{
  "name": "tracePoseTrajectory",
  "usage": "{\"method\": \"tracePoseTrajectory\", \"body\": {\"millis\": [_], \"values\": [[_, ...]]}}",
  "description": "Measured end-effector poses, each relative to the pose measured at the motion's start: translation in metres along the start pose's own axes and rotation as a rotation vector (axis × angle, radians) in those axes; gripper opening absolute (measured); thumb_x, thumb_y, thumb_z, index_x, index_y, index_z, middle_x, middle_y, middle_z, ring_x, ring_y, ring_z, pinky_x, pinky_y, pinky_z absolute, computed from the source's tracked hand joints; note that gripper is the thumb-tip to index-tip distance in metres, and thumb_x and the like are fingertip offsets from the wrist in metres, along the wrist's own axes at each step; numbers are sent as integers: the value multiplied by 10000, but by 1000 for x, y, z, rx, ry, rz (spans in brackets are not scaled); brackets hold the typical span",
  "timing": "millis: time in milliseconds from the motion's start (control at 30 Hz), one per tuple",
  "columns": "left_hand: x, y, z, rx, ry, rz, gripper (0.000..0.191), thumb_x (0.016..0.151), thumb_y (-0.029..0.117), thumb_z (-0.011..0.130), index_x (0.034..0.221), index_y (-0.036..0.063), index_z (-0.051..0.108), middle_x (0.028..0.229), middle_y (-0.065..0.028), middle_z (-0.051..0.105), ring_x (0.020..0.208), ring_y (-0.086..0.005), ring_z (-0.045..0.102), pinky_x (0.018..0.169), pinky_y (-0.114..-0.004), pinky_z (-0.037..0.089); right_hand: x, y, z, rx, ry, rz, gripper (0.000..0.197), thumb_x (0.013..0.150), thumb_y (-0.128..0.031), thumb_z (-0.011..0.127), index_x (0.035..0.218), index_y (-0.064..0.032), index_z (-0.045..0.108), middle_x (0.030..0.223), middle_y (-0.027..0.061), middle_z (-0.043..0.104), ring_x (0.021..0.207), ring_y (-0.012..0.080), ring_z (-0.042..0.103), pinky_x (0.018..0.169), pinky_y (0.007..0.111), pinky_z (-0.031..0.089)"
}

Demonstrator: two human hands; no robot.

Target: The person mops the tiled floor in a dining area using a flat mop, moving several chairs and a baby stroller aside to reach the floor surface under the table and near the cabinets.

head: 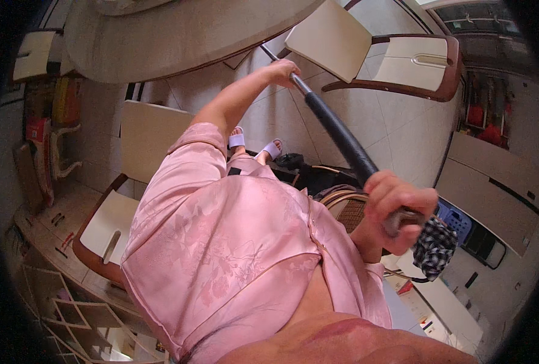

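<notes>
A long metal pole with a black grip sleeve [337, 132] slants across the view, its lower part passing beneath the table [183, 41]. Whatever is at its far end is hidden under the tabletop. My left hand [284, 73] is closed around the bare metal shaft, close to the table's edge. Around the top of the black sleeve, near my chest, my right hand [401, 211] is wrapped with the rounded end showing between the fingers. Below are my feet in pale lilac slide slippers [272, 149] on the tiled floor [365, 118].
A cream chair with a wooden frame [328, 41] stands right of the pole's lower part. Another such chair [156, 136] is at my left. Right of me are a checkered cloth [435, 245], a blue plastic basket [453, 220] and a low cabinet [492, 182].
</notes>
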State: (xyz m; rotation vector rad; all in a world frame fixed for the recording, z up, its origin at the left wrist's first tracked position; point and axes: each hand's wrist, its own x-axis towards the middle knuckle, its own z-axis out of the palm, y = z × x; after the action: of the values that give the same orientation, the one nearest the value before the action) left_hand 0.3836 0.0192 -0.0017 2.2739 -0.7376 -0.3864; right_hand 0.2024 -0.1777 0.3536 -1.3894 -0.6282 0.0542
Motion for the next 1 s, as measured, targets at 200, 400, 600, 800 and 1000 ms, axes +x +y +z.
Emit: {"method": "tracePoseTrajectory", "body": {"millis": [200,400,600,800,1000], "values": [[-7,43,8,-97,-7,-75,353,613,344,736,832,80,652,791,-135,637,823,-310,615,721,-403,478,-1,-26,-9,45,351,-144,390,908,-442,405,904,-55,453,495,18,456,409,113,389,539,319,342],[-40,78,11,-187,-33,-140,261,610,264,724,789,88,652,765,-131,630,765,-294,615,666,-393,469,-11,-46,-26,103,430,-144,404,914,-446,400,908,-43,432,482,22,439,381,99,382,493,292,333],[-61,107,13,-191,-221,-184,308,627,361,742,785,108,665,694,-119,627,699,-308,616,619,-410,463,-33,-64,-35,100,572,-106,406,882,-470,479,871,-64,467,495,11,468,400,96,378,516,285,342],[-78,121,35,-194,-242,-136,297,621,361,730,733,106,627,687,-114,617,683,-310,603,603,-409,453,-58,-74,-45,136,611,-104,429,882,-504,475,894,-76,447,481,4,434,381,93,388,479,283,355],[-77,123,26,-217,30,-146,215,597,214,688,747,101,583,674,-105,598,653,-292,590,577,-386,440,-50,-75,-61,228,277,-195,464,847,-507,529,935,-62,432,492,-10,468,399,90,429,471,263,383]]}}
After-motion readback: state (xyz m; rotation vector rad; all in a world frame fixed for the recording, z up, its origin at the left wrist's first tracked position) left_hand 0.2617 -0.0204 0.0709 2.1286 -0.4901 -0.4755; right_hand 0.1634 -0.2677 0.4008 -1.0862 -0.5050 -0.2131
